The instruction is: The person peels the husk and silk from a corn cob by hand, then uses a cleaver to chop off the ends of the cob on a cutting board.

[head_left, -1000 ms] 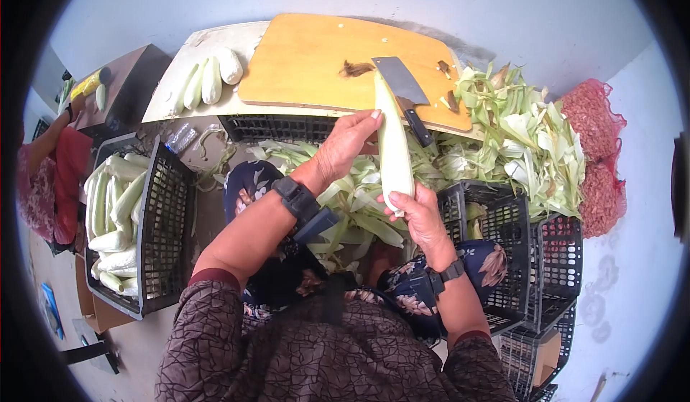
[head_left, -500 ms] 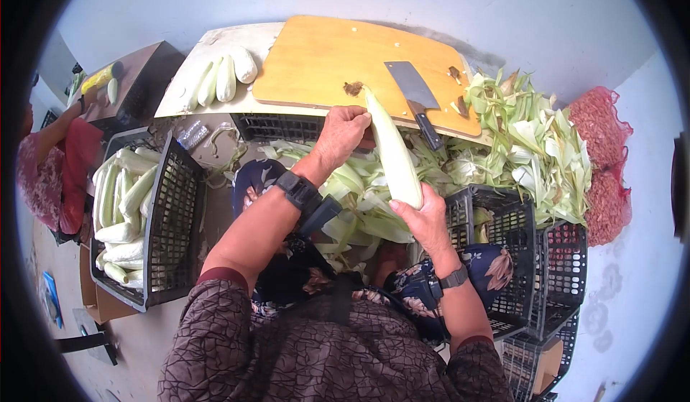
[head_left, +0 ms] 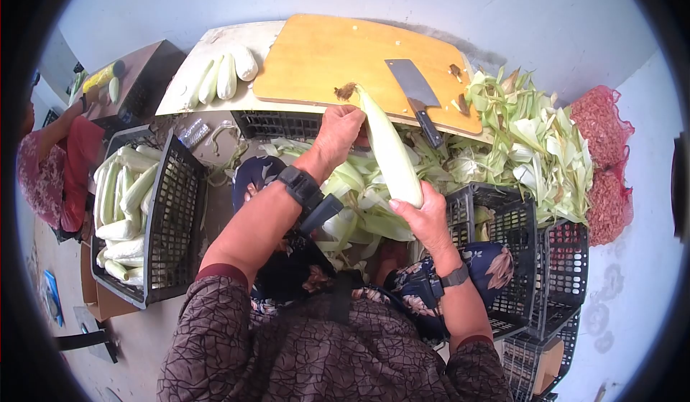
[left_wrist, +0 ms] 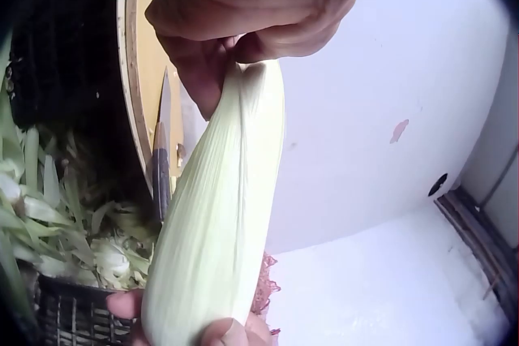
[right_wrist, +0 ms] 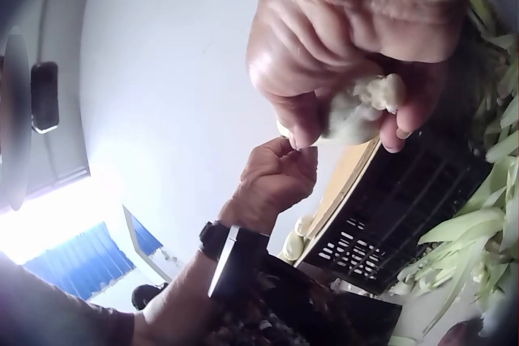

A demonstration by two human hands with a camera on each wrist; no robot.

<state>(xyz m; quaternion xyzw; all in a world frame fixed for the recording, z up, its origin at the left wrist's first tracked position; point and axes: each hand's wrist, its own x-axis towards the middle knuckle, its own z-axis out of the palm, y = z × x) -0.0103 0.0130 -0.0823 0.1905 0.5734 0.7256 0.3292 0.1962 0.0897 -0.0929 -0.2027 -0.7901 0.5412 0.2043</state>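
An ear of corn [head_left: 392, 150] in pale green husk slants between both hands over a heap of loose husks [head_left: 359, 222]. Brown silk [head_left: 345, 91] shows at its upper tip, in front of the yellow cutting board. My left hand [head_left: 336, 135] pinches the husk near that tip; in the left wrist view its thumb and fingers close on the narrow end of the corn [left_wrist: 219, 208]. Around the thick lower end, my right hand [head_left: 428, 222] grips with thumb and fingers. The pale cut stem [right_wrist: 379, 93] shows between its fingers in the right wrist view.
A cleaver [head_left: 413, 84] lies on the cutting board [head_left: 316, 61], its handle over the front edge. Several husked ears [head_left: 226, 79] lie left of it. Left stands a black crate [head_left: 172, 222] of ears; husks [head_left: 532, 136], red mesh sacks [head_left: 604, 165] and crates [head_left: 503, 222] are right.
The corn has tilted, its tip swinging left and its lower end right. My left hand has shifted slightly left and its fingers have curled tighter near the tip.
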